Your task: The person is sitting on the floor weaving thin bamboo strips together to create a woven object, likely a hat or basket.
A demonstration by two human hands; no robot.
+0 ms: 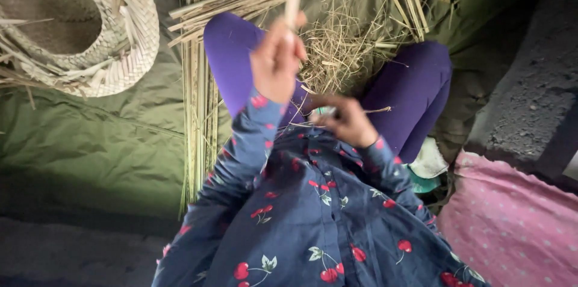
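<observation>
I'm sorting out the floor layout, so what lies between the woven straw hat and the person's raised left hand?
In the head view, a bundle of long flat straw strips lies on the green cloth between the hat and the left hand.

A person seen from above wears a dark navy button-front shirt (313, 227) printed all over with red cherries on green stems and pale leaves. Its long sleeves, in the same cherry print, run down to the wrists of the left hand (276, 64) and the right hand (348, 121). Bright purple trousers (415, 91) cover both legs.
</observation>
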